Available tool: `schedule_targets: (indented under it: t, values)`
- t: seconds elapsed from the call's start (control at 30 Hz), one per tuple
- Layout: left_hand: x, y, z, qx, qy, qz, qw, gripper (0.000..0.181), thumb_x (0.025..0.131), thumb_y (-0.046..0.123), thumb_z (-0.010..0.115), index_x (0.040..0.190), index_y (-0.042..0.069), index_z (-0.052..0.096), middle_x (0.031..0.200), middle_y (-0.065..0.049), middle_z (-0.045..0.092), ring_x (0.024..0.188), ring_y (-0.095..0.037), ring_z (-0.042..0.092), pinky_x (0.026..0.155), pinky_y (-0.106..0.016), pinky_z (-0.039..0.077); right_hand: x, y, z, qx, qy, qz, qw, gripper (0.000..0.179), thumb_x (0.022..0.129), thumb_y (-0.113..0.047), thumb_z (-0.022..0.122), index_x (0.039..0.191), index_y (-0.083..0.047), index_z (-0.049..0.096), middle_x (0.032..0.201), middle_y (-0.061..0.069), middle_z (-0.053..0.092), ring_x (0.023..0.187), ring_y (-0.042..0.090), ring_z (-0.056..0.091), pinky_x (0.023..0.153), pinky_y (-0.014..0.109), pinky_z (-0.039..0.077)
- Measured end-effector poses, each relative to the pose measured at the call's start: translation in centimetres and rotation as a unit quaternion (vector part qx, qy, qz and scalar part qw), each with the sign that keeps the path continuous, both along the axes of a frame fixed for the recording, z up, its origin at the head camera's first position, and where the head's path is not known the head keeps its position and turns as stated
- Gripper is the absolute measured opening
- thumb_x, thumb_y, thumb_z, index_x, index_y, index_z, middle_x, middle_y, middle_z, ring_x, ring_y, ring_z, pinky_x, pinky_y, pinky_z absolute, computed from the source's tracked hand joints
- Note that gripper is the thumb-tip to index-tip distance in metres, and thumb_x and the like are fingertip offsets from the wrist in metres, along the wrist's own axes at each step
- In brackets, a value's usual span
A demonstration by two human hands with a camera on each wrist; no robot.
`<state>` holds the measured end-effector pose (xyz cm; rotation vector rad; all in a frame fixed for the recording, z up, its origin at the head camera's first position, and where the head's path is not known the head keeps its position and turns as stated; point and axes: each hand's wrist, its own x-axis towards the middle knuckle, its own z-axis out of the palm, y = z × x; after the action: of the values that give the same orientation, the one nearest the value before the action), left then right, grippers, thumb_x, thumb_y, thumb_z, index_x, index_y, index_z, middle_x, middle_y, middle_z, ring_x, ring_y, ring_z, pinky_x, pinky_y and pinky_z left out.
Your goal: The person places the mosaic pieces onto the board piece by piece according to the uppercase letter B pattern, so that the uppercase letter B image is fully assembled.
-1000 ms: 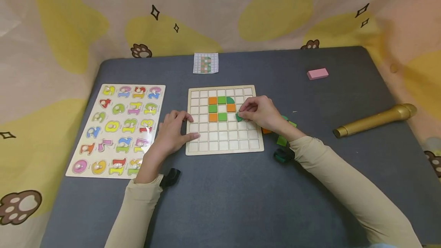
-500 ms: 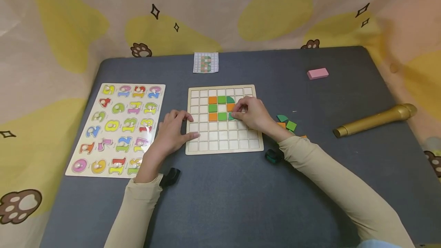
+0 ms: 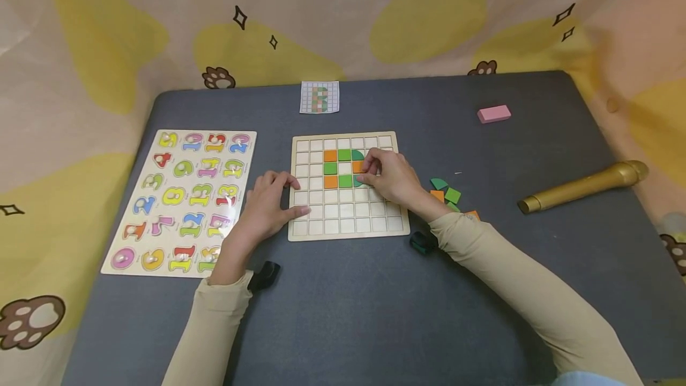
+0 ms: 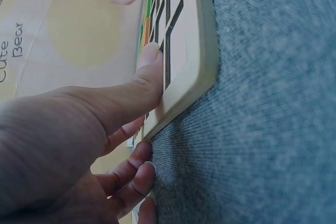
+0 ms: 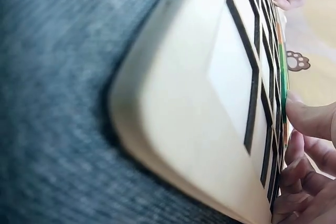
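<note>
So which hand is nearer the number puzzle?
Left: the left hand is close beside the number puzzle; the right hand is farther off, over the right half of the grid board.

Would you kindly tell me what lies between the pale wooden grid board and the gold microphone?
The head view shows loose, flat green and orange tiles there, beside the person's right wrist and beige sleeve.

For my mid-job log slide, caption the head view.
Left grip rests on a partly tiled grid board; right grip touches a green tile.
</note>
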<state>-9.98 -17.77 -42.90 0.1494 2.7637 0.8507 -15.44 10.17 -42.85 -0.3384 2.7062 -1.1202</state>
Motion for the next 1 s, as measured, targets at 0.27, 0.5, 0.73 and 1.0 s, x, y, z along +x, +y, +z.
schedule_targets:
  t: [0.27,0.5,0.73,1.0]
  values:
    - [0.0,0.0,0.0,-0.001,-0.002,0.002,1.0,0.051,0.089,0.031,0.088,0.125,0.01,0.058,0.141,-0.023,0.05,0.133,-0.044,0.042,0.108,-0.063,0.03,-0.1,0.0,0.0,0.006,0.001,0.0,1.0,0.024,0.093,-0.026,0.085,0.097,-0.013,0.065,0.086,0.004,0.063,0.073,0.022,0.055,0.066,0.034,0.039]
    - [0.1,0.0,0.0,-0.002,-0.002,0.002,1.0,0.052,0.089,0.03,0.088,0.126,0.01,0.058,0.141,-0.023,0.05,0.133,-0.043,0.042,0.108,-0.063,0.03,-0.5,1.6,0.4,-0.033,-0.005,0.069,0.9971,0.013,0.098,-0.021,0.079,0.096,-0.011,0.072,0.086,0.005,0.065,0.077,0.021,0.055,0.072,0.032,0.043]
    - [0.0,0.1,0.1,0.001,0.003,0.002,1.0,0.05,0.089,0.031,0.088,0.124,0.01,0.058,0.141,-0.023,0.051,0.133,-0.043,0.043,0.108,-0.063,0.031,-0.7,5.1,1.1,-0.031,-0.019,0.108,0.9935,0.009,0.101,-0.011,0.073,0.108,-0.007,0.076,0.096,0.008,0.07,0.084,0.021,0.058,0.075,0.03,0.046]
    - [0.1,0.2,0.2,-0.002,-0.003,0.003,1.0,0.051,0.09,0.031,0.087,0.126,0.01,0.058,0.141,-0.022,0.051,0.133,-0.043,0.042,0.109,-0.064,0.031,-0.2,8.5,1.8,0.015,-0.032,0.119,0.9922,0.015,0.101,-0.005,0.071,0.115,-0.003,0.076,0.107,0.013,0.072,0.094,0.025,0.063,0.082,0.033,0.05]
